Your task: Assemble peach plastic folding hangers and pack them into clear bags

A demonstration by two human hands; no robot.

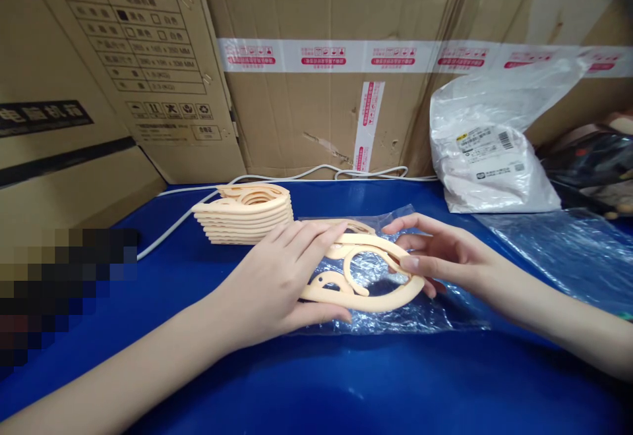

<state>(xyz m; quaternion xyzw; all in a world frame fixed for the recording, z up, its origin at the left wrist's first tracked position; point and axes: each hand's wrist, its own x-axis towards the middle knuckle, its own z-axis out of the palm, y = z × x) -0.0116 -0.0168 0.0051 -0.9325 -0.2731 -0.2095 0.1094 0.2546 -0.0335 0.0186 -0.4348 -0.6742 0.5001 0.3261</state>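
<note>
A cream plastic folding hanger [380, 302], with a curved hook inside its loop, lies nearly flat over a clear plastic bag [445, 313]. My left hand [277, 277] covers its left end, fingers over the far bar and thumb along the near bar. At the right end, my right hand [445, 250] pinches the rim with the thumb on top; its other fingers are partly hidden behind. Just beyond, another cream piece [363, 225] shows in part on the bag. A neat stack of matching folded hangers [244, 217] stands behind my left hand.
A blue table [321, 382] lies under everything. Cardboard boxes [306, 112] wall off the back and left. A white cable [188, 214] runs along the back. A white labelled plastic package [494, 158] stands at back right, with more clear plastic [568, 250] before it.
</note>
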